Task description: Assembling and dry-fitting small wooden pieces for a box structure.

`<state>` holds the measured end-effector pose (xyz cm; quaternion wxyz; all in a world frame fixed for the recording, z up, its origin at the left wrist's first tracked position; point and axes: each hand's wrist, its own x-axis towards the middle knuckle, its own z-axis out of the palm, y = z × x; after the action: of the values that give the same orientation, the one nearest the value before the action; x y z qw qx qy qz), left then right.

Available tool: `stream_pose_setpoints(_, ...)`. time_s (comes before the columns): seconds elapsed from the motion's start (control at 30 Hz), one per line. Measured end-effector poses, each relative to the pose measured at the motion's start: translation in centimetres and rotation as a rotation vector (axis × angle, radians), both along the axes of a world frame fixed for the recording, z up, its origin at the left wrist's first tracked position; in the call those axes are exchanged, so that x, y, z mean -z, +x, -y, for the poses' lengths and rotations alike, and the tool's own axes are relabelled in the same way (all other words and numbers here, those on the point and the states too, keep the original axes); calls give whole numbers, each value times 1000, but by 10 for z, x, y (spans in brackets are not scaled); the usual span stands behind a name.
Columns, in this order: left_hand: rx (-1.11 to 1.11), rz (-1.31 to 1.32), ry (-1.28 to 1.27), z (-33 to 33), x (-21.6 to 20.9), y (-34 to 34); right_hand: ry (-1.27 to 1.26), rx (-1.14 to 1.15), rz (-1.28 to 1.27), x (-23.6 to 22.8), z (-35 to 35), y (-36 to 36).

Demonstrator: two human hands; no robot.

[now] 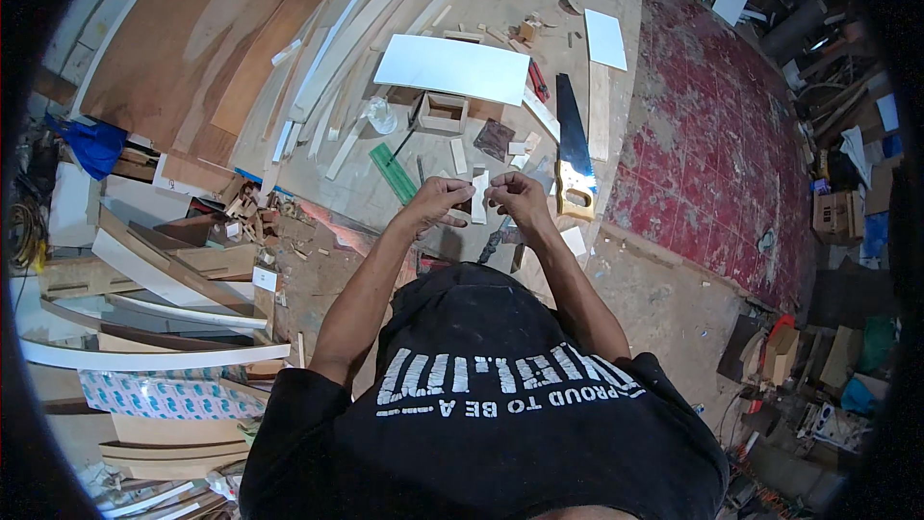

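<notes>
My left hand (438, 204) and my right hand (520, 202) face each other over the workbench, fingers bent and close together. Between them is a short pale wood strip (479, 196), upright in the picture. The fingertips of both hands come right up to its sides; whether they grip it or something smaller is too fine to make out. Just beyond lie a small wood offcut (458, 155) and a dark square block (495, 138). A handsaw (574, 149) with a pale handle rests to the right of my right hand. Left of my left hand lies a green slotted plastic piece (393, 173).
A small open wooden box (444, 114) stands beyond my hands, beside a white panel (452, 68). A clear container (381, 116) is to its left. Long boards (221, 48) cover the bench's far left. Red worn flooring (712, 144) lies right; curved wooden parts (164, 270) are stacked left.
</notes>
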<state>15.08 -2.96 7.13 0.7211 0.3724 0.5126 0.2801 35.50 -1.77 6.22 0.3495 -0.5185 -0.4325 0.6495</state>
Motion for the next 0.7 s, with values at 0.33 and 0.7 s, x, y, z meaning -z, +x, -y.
stream_pose_setpoints(0.33, -8, -529, 254, 8, 87, -35, -137, 112, 41, 82, -33, -5)
stream_pose_setpoints(0.7, 66, -636, 259, 80, 121, -103, -78, 54, 148, 155, -90, -25)
